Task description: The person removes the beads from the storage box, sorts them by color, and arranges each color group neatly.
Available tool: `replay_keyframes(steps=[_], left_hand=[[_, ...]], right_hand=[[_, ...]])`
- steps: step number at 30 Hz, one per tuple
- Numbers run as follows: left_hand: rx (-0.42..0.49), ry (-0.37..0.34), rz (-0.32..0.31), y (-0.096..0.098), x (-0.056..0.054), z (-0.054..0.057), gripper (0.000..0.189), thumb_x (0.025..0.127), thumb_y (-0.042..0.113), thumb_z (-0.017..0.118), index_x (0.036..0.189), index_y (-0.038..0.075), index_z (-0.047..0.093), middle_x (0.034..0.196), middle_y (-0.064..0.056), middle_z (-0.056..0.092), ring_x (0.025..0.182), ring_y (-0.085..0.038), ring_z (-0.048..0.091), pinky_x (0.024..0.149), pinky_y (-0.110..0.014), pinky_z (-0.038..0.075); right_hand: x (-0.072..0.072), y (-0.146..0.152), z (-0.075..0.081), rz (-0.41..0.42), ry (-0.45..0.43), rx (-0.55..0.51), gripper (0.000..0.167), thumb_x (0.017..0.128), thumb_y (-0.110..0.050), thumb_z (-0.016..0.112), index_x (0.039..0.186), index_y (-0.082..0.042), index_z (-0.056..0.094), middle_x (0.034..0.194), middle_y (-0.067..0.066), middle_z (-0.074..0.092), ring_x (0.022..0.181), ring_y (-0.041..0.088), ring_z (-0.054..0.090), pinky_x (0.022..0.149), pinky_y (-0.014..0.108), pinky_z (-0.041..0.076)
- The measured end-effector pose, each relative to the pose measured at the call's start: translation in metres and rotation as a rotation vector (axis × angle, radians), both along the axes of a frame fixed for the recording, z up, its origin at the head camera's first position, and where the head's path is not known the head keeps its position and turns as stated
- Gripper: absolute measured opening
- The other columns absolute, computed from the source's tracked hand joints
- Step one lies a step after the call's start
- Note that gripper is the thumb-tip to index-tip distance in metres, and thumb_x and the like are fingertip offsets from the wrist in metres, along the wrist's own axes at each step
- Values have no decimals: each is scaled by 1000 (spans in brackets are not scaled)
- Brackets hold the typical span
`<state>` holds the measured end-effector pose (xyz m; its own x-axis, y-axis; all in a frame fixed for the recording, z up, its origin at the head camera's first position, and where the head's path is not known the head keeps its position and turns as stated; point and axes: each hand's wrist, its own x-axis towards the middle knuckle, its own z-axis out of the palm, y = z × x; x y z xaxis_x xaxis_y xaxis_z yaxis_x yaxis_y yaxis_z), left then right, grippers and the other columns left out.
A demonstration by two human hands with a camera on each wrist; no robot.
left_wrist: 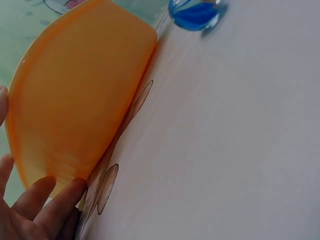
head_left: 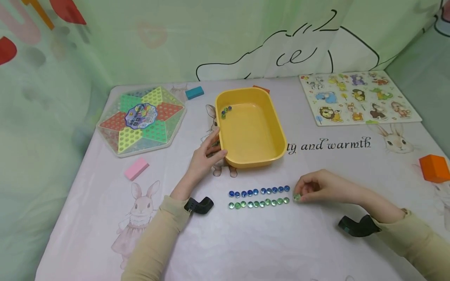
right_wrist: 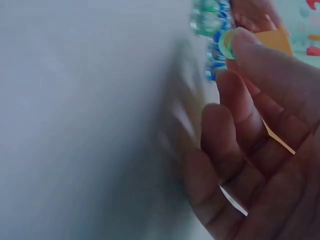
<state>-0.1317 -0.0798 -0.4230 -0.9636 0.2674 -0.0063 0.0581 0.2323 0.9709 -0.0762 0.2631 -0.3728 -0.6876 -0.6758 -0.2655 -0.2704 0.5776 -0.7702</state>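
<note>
My right hand (head_left: 321, 187) pinches a green glass marble (head_left: 297, 197) between thumb and forefinger, at the right end of a green marble row (head_left: 261, 204). In the right wrist view this marble (right_wrist: 227, 46) shows at the thumb tip. Behind the green row lies a parallel row of blue marbles (head_left: 256, 191). My left hand (head_left: 204, 156) rests against the left side of a yellow plastic basin (head_left: 253, 160), its fingers spread along the outer wall in the left wrist view. Several marbles (head_left: 224, 113) sit inside the basin by its far left corner.
A hexagonal Chinese checkers board (head_left: 161, 136) lies at the back left, an animal puzzle board (head_left: 362, 99) at the back right. Pink (head_left: 137, 169) and blue blocks (head_left: 194, 92) lie left of the basin. An orange block (head_left: 434, 168) stands at the right edge.
</note>
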Motion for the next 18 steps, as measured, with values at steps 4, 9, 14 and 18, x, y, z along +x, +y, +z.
replay_keyframes(steps=[4, 9, 14, 18], left_hand=[[-5, -11, 4, 0, -1, 0, 68, 88, 29, 63, 144, 40, 25, 147, 0, 36, 120, -21, 51, 99, -35, 43], [-7, -39, 5, 1, -1, 4, 70, 89, 26, 63, 146, 35, 24, 148, -1, 34, 122, -22, 50, 101, -35, 41], [-22, -50, 0, 3, 7, 23, 69, 90, 20, 61, 148, 26, 23, 149, -6, 33, 123, -26, 49, 102, -37, 40], [-21, -34, -8, 3, 12, 31, 68, 91, 17, 59, 148, 22, 23, 149, -9, 33, 123, -29, 48, 102, -38, 40]], right_hand=[[4, -1, -7, -11, 34, 7, 7, 81, -22, 70, 86, -18, 66, 67, -12, 53, 61, 4, 48, 53, 19, 40], [6, -4, -11, -30, 66, 48, 8, 80, -24, 72, 85, -21, 66, 66, -13, 51, 60, 3, 47, 53, 19, 40], [7, -6, -12, -50, 89, 84, 9, 79, -26, 72, 84, -22, 67, 66, -13, 50, 60, 2, 45, 52, 18, 38], [9, -8, -12, -68, 93, 98, 10, 79, -27, 72, 85, -22, 67, 66, -12, 50, 60, 1, 44, 52, 18, 37]])
